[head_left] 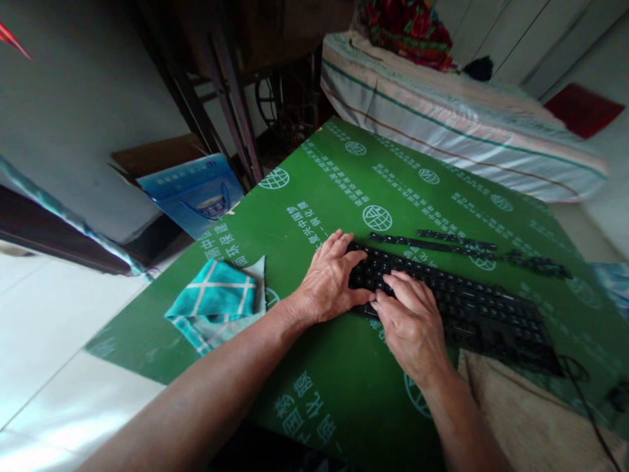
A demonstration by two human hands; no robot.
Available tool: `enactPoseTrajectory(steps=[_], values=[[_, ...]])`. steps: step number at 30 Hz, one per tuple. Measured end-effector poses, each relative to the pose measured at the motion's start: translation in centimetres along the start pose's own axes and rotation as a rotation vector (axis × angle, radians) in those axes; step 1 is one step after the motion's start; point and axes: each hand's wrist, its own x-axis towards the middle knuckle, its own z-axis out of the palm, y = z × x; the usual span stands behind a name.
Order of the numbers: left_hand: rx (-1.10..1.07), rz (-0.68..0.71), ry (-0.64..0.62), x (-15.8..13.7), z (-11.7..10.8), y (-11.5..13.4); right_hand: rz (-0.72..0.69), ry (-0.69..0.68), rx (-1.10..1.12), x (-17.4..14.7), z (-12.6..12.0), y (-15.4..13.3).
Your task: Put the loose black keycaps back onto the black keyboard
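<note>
A black computer keyboard [472,295] lies at a slant on the green table. My left hand [331,278] grips its left end, with thumb and index finger apart on either side of the corner keys. Over the keys just right of it is my right hand [410,321]. Its thumb and index fingertips are pressed together close to my left thumb; anything pinched there is too small to make out. Beyond the keyboard, loose black keycaps [535,263] lie in rows, beside a long dark strip [427,244].
A folded teal checked cloth [221,288] rests left of my hands. A beige cloth [521,400] lies at the near right, by the keyboard's cable [584,403]. The green table [314,177] has a blue bag [196,190] by its left edge and a covered bed [442,111] behind.
</note>
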Motion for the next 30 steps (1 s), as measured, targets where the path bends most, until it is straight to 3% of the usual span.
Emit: enactPoseTrajectory(steps=[9,18,30], values=[[0.034,-0.045,-0.048,0.3,0.1,0.3,0.046,0.078,0.088,-0.6,0.8,0.1],[0.047,-0.057,-0.047,0.4,0.3,0.2,0.003,0.001,-0.121,-1.1,0.3,-1.1],[0.077,-0.073,-0.078,0.5,0.1,0.5,0.013,-0.020,-0.182,-1.5,0.5,-2.0]])
